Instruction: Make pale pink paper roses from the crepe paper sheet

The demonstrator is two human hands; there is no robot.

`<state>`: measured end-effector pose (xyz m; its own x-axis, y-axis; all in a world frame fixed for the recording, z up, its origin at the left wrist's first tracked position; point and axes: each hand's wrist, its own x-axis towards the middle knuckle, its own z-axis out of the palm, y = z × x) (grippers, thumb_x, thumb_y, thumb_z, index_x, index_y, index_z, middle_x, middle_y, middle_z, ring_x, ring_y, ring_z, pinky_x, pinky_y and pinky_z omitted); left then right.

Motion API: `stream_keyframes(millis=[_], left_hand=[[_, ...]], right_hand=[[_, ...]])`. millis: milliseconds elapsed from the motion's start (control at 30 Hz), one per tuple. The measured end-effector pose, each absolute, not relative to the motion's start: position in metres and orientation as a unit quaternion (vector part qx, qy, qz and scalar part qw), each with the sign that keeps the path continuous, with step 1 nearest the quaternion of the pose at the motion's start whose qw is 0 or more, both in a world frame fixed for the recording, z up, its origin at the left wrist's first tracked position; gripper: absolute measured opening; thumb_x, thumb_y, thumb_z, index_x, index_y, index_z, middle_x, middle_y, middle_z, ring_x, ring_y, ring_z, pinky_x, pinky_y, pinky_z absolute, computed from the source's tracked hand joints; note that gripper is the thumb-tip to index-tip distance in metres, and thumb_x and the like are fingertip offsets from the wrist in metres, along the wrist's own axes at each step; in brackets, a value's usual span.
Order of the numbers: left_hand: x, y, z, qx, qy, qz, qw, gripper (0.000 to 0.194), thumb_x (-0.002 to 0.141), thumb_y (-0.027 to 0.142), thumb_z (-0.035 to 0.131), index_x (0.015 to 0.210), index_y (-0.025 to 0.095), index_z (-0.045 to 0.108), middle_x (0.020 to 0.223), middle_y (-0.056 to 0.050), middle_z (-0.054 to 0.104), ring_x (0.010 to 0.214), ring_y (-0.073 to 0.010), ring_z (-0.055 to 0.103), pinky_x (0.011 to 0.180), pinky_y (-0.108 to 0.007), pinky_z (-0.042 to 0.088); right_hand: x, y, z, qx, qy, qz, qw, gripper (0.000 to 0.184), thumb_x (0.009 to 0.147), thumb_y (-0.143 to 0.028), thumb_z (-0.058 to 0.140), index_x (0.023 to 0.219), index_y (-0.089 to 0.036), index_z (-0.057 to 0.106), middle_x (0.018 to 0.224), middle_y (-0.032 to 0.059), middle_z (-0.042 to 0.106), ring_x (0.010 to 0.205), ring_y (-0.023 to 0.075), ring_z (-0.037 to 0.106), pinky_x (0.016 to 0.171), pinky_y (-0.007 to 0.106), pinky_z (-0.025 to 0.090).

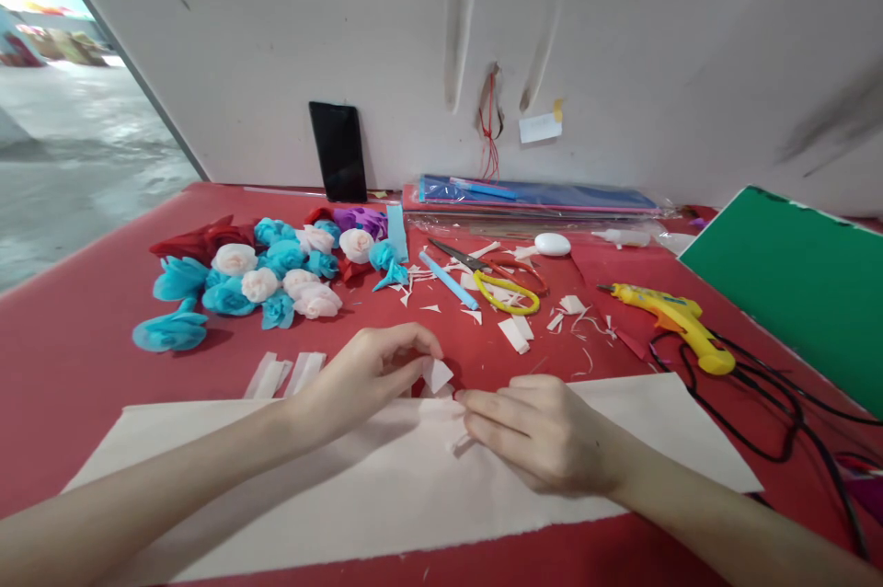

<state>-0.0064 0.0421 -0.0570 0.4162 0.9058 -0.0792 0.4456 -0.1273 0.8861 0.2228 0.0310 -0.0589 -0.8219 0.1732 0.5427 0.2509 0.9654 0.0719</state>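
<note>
My left hand (382,369) pinches a small pale paper piece (437,374) between thumb and fingers. Just to its right, my right hand (544,433) is closed, fingertips pressed on a thin pale paper strip (464,445); whether both hands hold one strip, I cannot tell. Beneath both hands lies a wide cream paper sheet (331,513). Two short folded paper strips (303,373) rest at its far edge, left of my left hand.
Blue, white, red and purple paper flowers (258,285) cluster at left. Scissors (507,291), a blue pen (448,281) and paper scraps (515,332) lie ahead. At right are a yellow glue gun (680,320), black cable (779,454) and green board (793,283). A phone (338,153) leans on the wall.
</note>
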Motion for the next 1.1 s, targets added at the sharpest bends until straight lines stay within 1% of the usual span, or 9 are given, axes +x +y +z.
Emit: stream_keyframes(millis=[233, 400, 700, 933, 1100], left_hand=[[-0.0064, 0.0429, -0.057, 0.691, 0.492, 0.249, 0.468, 0.024, 0.094, 0.034, 0.057, 0.107, 0.014, 0.061, 0.1, -0.006, 0.065, 0.082, -0.0174, 0.065, 0.073, -0.035, 0.057], [-0.0059, 0.0447, -0.0511, 0.672, 0.506, 0.261, 0.474, 0.024, 0.094, 0.033, 0.057, 0.108, 0.014, 0.06, 0.103, -0.006, 0.065, 0.086, -0.0185, 0.065, 0.076, -0.037, 0.057], [-0.0039, 0.0437, -0.0505, 0.659, 0.529, 0.232, 0.482, 0.025, 0.093, 0.033, 0.058, 0.11, 0.014, 0.06, 0.105, -0.007, 0.065, 0.088, -0.0191, 0.065, 0.076, -0.037, 0.057], [-0.0032, 0.044, -0.0503, 0.663, 0.521, 0.212, 0.494, 0.025, 0.094, 0.033, 0.057, 0.109, 0.014, 0.06, 0.102, -0.006, 0.065, 0.083, -0.0178, 0.065, 0.073, -0.036, 0.057], [-0.0046, 0.0451, -0.0509, 0.676, 0.507, 0.212, 0.49, 0.024, 0.093, 0.033, 0.058, 0.108, 0.014, 0.061, 0.104, -0.007, 0.065, 0.087, -0.0189, 0.065, 0.077, -0.038, 0.057]], right_hand=[[0.2208, 0.031, -0.058, -0.122, -0.952, -0.062, 0.275, 0.03, 0.094, -0.007, 0.039, 0.088, -0.009, 0.068, 0.095, 0.0097, 0.077, 0.053, 0.0134, 0.056, 0.046, 0.029, 0.042], [0.2213, 0.0311, -0.0578, -0.114, -0.948, -0.066, 0.291, 0.027, 0.095, -0.009, 0.042, 0.089, -0.009, 0.068, 0.096, 0.0101, 0.077, 0.05, 0.0132, 0.055, 0.046, 0.028, 0.041], [0.2229, 0.029, -0.0576, -0.075, -0.947, -0.072, 0.303, 0.03, 0.095, -0.008, 0.042, 0.084, -0.008, 0.069, 0.09, 0.0115, 0.077, 0.049, 0.014, 0.053, 0.043, 0.028, 0.04], [0.222, 0.0297, -0.0568, -0.081, -0.944, -0.074, 0.311, 0.031, 0.095, -0.008, 0.04, 0.084, -0.008, 0.069, 0.09, 0.011, 0.078, 0.05, 0.0135, 0.056, 0.044, 0.027, 0.042], [0.2213, 0.0309, -0.0574, -0.104, -0.941, -0.067, 0.316, 0.029, 0.095, -0.009, 0.041, 0.087, -0.008, 0.069, 0.094, 0.011, 0.078, 0.052, 0.0129, 0.059, 0.044, 0.027, 0.044]])
